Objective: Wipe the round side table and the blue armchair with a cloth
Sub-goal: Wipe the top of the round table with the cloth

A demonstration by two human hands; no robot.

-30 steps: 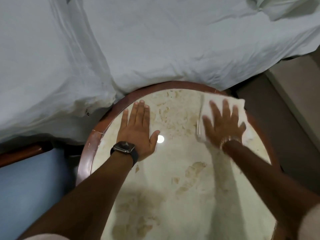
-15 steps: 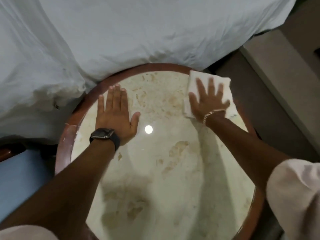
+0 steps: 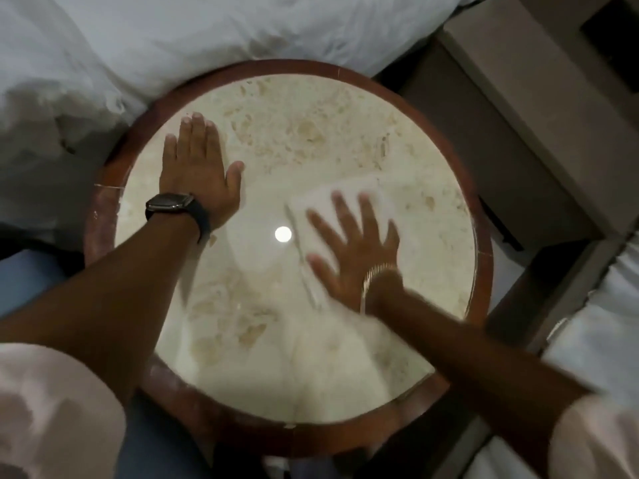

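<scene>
Round side table [image 3: 345, 140], marble top, white bedding [image 3: 207, 36] behind

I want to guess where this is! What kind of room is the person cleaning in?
Probably a bedroom, maybe a hotel room. White bedding hangs right beside the round side table, and the right hand is pressing a white cloth on its marble top, as in housekeeping.

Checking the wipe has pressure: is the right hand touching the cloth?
Touching. The head view shows the right hand spread flat on the white cloth, fingers overlapping it with no gap, pressing it onto the round side table.
</scene>
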